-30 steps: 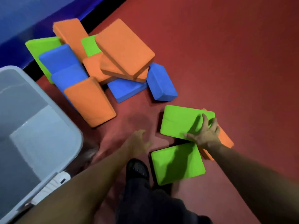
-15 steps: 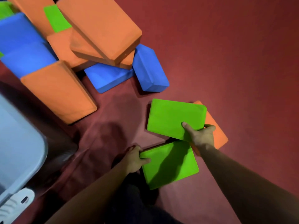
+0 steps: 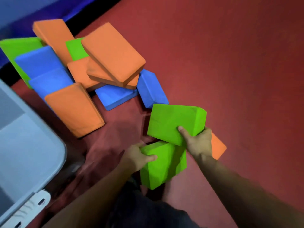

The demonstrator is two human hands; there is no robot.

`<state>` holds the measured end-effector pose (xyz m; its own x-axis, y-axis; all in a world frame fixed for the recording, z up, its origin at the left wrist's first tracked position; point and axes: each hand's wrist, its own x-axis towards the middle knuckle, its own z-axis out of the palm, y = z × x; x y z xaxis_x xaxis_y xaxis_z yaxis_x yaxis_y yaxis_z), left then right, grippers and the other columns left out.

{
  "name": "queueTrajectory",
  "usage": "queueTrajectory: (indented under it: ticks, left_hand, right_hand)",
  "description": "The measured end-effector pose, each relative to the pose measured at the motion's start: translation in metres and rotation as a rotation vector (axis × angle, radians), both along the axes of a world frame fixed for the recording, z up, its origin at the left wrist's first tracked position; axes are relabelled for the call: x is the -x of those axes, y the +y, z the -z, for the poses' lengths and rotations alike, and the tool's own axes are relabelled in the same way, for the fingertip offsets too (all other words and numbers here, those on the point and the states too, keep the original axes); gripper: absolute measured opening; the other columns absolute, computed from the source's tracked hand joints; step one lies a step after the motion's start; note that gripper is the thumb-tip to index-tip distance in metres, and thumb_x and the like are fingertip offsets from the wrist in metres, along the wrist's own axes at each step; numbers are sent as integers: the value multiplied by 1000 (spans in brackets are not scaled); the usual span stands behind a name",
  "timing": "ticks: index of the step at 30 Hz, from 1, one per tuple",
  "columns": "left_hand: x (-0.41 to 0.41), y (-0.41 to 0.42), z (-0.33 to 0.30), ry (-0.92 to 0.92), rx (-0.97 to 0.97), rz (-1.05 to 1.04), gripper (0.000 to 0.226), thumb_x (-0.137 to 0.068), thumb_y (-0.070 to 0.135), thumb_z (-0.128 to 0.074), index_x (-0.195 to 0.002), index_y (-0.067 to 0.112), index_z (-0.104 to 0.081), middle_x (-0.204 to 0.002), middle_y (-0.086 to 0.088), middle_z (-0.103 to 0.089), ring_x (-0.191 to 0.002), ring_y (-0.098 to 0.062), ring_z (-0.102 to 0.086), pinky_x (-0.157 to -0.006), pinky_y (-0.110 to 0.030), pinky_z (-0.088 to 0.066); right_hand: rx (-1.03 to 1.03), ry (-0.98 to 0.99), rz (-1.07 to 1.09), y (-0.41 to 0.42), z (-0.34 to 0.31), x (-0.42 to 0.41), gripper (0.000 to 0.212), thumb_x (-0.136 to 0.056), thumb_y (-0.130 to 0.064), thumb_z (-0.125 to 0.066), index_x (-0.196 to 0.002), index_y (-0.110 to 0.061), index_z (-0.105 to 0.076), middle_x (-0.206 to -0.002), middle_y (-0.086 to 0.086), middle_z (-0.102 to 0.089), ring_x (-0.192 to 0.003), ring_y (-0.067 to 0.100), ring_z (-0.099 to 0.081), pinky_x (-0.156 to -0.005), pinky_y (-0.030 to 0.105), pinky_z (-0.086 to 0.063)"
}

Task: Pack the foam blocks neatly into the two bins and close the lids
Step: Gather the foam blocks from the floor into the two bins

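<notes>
R hand (image 3: 199, 143) grips the upper green block (image 3: 172, 122) at its near-right corner, thumb on the top face, fingers wrapped under; block is tilted, raised off the red floor (image 3: 230, 71). L hand (image 3: 137, 157) grips the lower green block (image 3: 166, 165) at its left edge, thumb across the top face; that block is tipped too, its far edge tucked under the upper one. An orange block (image 3: 218, 148) lies flat on the floor just behind the R hand, mostly hidden. Further out, toward the floor's far-left edge, a pile of orange, blue & green blocks (image 3: 92, 69) leans together. Grey bin (image 3: 32, 153) w/ open top sits at near left, white latch (image 3: 31, 206) at its corner.
</notes>
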<state>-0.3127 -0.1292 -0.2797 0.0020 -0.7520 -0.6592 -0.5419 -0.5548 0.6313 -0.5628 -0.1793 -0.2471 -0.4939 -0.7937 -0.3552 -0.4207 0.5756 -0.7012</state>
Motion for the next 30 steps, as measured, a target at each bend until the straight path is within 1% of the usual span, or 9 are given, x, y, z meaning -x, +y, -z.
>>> queueTrajectory:
  ticks: [2, 5, 8, 10, 13, 16, 19, 23, 30]
  left_hand:
    - [-22, -2, -34, -74, 73, -5, 80, -44, 73, -83, -106, 24, -71, -94, 7, -74, -86, -11, -69, -78, -29, -54]
    - [-59, 1, -95, -177, 113, 9, 81, -53, 72, -83, -118, 25, -68, -100, 8, -72, -91, -11, -67, -77, -23, -48]
    - [-93, 9, -159, -244, 243, 2, 98, -44, 88, -71, -122, 30, -65, -103, 10, -73, -95, -10, -68, -85, -30, -55]
    - [-114, 22, -206, -327, 318, -15, 95, -49, 87, -71, -125, 31, -63, -109, 6, -73, -101, -15, -67, -88, -31, -54]
    - [-154, 54, -266, -374, 399, -123, 88, -57, 77, -78, -130, 30, -61, -117, 4, -71, -108, -19, -66, -91, -32, -52]
    - [-201, 97, -317, -418, 481, -251, 101, -45, 87, -70, -130, 33, -61, -116, 7, -71, -108, -16, -66, -93, -36, -53]
    - [-248, 152, -360, -496, 545, -345, 104, -46, 89, -68, -134, 33, -59, -123, 5, -70, -114, -18, -64, -97, -37, -52]
    - [-310, 242, -397, -646, 543, -424, 90, -64, 72, -78, -138, 28, -56, -125, -1, -69, -117, -23, -63, -96, -36, -50]
    - [-416, 398, -402, -828, 519, -668, 83, -66, 64, -81, -136, 25, -58, -126, -2, -69, -119, -22, -61, -96, -36, -50]
  right_hand:
    - [73, 18, -2, 4, -37, -18, 93, -50, -86, -75, -112, -26, -43, -115, 4, -63, -105, 23, -67, -90, 46, -56]
    - [192, 42, -82, 6, -96, -51, 96, -56, -85, -71, -121, -19, -45, -118, 6, -59, -112, 26, -61, -95, 48, -52]
    - [300, 30, -188, 6, -151, -86, 91, -68, -76, -71, -129, -13, -46, -125, 9, -55, -120, 28, -54, -102, 45, -47]
    - [361, 29, -242, 9, -185, -111, 85, -76, -70, -69, -132, -12, -45, -129, 11, -52, -123, 29, -51, -103, 43, -45]
    - [458, -34, -302, 23, -230, -155, 86, -78, -76, -55, -133, -11, -46, -129, 11, -53, -123, 31, -52, -101, 44, -45]
    - [534, -125, -360, 42, -269, -205, 94, -76, -80, -45, -135, -7, -45, -131, 16, -54, -123, 33, -52, -104, 46, -43]
    - [596, -193, -468, 71, -303, -264, 96, -80, -82, -42, -135, -4, -45, -132, 20, -54, -123, 34, -52, -103, 44, -41]
    - [627, -269, -643, 124, -327, -347, 97, -82, -81, -44, -137, -2, -44, -135, 21, -52, -127, 33, -50, -106, 43, -40]
    - [587, -320, -924, 214, -330, -493, 77, -83, -67, -65, -133, -12, -46, -131, 10, -55, -121, 31, -56, -101, 49, -45]
